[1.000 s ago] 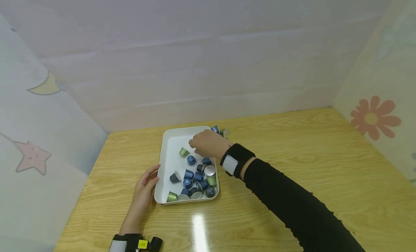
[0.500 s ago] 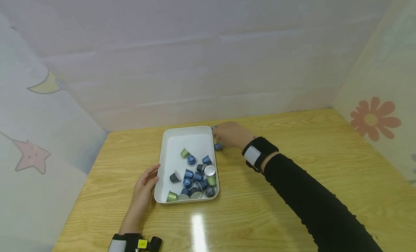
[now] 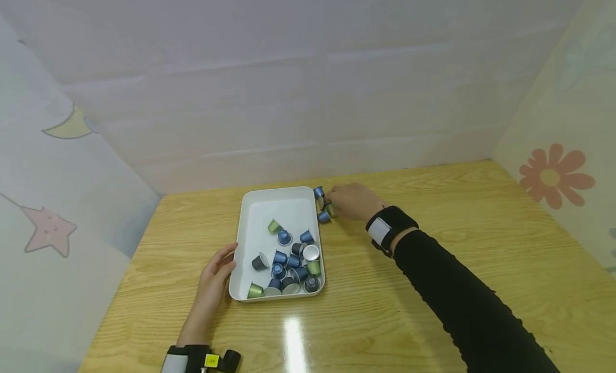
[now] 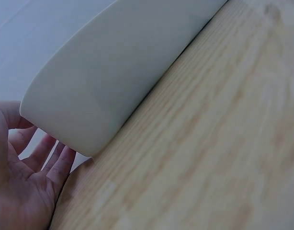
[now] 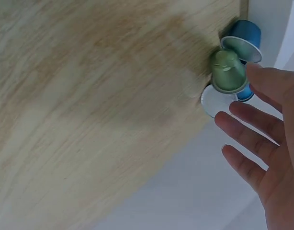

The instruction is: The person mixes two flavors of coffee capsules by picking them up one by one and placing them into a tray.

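My left hand (image 3: 212, 277) is at the left side of a white tray (image 3: 254, 212), its fingers loosely bent and touching the wall. In the tray lie several coffee capsules, among them a green capsule (image 3: 274, 226) and a dark capsule (image 3: 260, 262). Just beyond the tray's right wall is a small cluster of capsules, where my right hand (image 3: 353, 200) reaches in. The right wrist view has its fingers spread and thumb close beside a green capsule (image 5: 228, 74). A blue capsule (image 5: 245, 34) and a pale capsule lid (image 5: 217, 100) adjoin it. Whether the fingertips touch them is unclear.
Everything stands on a wooden table (image 3: 423, 212) set against a pale wall (image 3: 308, 95). The cluster is close to the table's back edge. Decorated side walls rise at left and right.
My right hand has moved from over the tray to the cluster on its right. A blue capsule now shows at the tray's right side, and the green capsule has shifted slightly. The left hand is unchanged.
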A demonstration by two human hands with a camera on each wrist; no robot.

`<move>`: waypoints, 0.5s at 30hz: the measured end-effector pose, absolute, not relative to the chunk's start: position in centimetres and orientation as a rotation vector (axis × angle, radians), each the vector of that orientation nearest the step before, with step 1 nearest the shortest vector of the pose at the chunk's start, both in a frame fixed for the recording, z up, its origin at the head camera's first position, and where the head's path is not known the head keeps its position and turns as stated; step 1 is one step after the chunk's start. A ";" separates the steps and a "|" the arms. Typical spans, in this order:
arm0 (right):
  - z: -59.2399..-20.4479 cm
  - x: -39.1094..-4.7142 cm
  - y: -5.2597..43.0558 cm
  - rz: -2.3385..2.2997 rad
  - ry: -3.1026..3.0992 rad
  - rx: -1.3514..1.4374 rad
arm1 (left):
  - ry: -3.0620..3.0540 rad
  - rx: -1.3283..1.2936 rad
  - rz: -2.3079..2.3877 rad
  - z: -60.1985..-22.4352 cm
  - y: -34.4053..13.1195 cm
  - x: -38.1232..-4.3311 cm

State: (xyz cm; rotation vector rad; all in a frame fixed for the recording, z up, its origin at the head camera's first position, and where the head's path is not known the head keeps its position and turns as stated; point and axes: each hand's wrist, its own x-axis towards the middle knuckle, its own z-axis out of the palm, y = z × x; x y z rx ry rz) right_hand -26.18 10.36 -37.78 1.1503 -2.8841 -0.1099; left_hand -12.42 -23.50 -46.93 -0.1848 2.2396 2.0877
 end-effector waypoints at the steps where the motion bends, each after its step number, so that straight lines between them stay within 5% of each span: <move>1: -37.9 -26.2 10.5 -0.113 -2.883 1.150 | 2.237 -0.187 2.087 -46.9 -23.5 -12.4; 15: -40.0 -26.6 11.3 -0.062 -2.936 1.073 | 2.235 -0.154 2.110 -46.9 -23.3 -12.2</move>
